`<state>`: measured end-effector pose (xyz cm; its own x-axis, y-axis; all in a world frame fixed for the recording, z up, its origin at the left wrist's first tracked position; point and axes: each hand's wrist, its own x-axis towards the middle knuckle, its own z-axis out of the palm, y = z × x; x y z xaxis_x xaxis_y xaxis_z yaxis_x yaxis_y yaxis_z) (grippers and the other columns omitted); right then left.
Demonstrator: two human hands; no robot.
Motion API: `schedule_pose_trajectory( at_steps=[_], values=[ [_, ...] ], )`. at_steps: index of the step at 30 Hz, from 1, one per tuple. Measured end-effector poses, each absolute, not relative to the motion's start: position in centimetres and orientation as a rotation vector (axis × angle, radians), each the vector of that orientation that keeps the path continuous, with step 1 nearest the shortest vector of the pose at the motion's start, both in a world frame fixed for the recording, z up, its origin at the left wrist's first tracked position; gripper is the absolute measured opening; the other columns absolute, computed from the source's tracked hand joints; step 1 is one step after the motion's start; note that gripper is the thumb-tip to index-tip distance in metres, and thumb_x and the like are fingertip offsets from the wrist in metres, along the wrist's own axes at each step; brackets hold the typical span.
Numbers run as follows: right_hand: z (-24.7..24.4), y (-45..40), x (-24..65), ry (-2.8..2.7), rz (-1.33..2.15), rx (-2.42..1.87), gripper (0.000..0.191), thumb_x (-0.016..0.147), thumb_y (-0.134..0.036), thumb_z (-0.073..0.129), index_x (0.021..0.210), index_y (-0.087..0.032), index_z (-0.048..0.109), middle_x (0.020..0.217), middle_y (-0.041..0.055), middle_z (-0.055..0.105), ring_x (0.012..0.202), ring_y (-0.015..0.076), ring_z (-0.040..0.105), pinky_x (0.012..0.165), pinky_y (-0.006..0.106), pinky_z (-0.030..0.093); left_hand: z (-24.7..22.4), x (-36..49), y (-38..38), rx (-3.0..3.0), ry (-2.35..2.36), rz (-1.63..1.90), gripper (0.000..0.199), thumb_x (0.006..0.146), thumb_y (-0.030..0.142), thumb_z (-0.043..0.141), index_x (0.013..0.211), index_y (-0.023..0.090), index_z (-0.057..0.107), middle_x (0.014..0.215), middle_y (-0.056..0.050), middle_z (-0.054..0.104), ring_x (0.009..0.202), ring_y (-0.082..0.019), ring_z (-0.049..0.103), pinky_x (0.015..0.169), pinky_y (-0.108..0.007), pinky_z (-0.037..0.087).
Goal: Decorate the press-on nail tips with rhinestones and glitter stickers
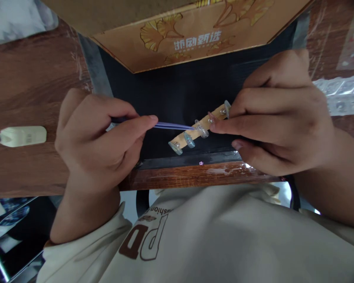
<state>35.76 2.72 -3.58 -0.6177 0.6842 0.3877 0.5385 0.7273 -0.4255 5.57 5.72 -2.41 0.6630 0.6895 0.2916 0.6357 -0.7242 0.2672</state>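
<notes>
My left hand (97,135) is closed around purple tweezers (174,125), which point to the right. Their tips touch a clear false nail tip (204,133) near the middle of a tan strip (181,140). Several false nails stand along this strip, among them a blue-green one (189,140) and a pale one (175,148) at the left end. At the strip's right end, the bent fingers of my right hand (283,118) grip it beside a pinkish nail (211,117). Part of that end is hidden behind the fingers.
Behind the strip, a tan box with ginkgo leaves (165,43) stands on a black mat (153,90). A pale bottle (23,136) lies at left on the wooden table (23,78). Clear plastic cases (345,94) sit at right. A small purple gem (201,163) lies near the front edge.
</notes>
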Motion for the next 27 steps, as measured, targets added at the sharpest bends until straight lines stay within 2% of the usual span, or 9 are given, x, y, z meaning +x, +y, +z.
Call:
schedule_pose_trajectory(
  at_steps=[3,6,14,24,27],
  values=[
    [-3.6,2.7,35.8,-2.398,0.357,-0.917,0.019,0.086,-0.022,0.053,0.1,-0.021,0.065,0.08,0.0017,0.061,0.09,0.0267,0.057,0.077,0.053,0.039,-2.9,5.6,6.2,2.79,1.06,0.649,0.03,0.09,0.015,0.065,0.113,0.033,0.068,0.102,0.001,0.066,0.094,-0.021,0.067,0.071,-0.049,0.045],
    [-3.5,2.7,35.7,-2.411,0.344,-0.934,0.018,0.086,-0.022,0.052,0.1,-0.023,0.064,0.081,0.001,0.062,0.09,0.0264,0.056,0.077,0.053,0.039,-3.6,5.5,6.9,2.844,0.978,0.798,0.028,0.086,0.017,0.069,0.107,0.034,0.071,0.092,0.004,0.064,0.085,-0.018,0.067,0.076,-0.044,0.049],
    [-3.6,2.7,35.8,-2.407,0.322,-0.976,0.019,0.083,-0.022,0.052,0.099,-0.027,0.062,0.079,0.0,0.062,0.09,0.0263,0.057,0.08,0.05,0.038,-3.2,5.6,6.8,2.817,1.008,0.787,0.035,0.079,0.011,0.071,0.107,0.033,0.071,0.09,0.0,0.065,0.072,-0.017,0.055,0.069,-0.04,0.046],
    [-3.5,3.0,36.1,-2.286,0.329,-0.848,0.03,0.081,-0.017,0.053,0.108,-0.023,0.064,0.075,0.0022,0.062,0.08,0.0222,0.053,0.08,0.045,0.041,-3.1,5.2,7.7,2.708,1.008,0.641,0.023,0.092,0.021,0.062,0.112,0.031,0.066,0.096,-0.001,0.064,0.082,-0.016,0.058,0.073,-0.035,0.051],
    [-3.6,3.1,36.2,-2.232,0.324,-0.805,0.031,0.08,-0.015,0.055,0.108,-0.022,0.064,0.073,0.0024,0.061,0.078,0.021,0.051,0.078,0.044,0.043,-3.1,5.1,8.1,2.651,0.936,0.643,0.021,0.093,0.02,0.06,0.112,0.027,0.068,0.094,-0.003,0.064,0.085,-0.016,0.061,0.072,-0.031,0.052]
  ],
)
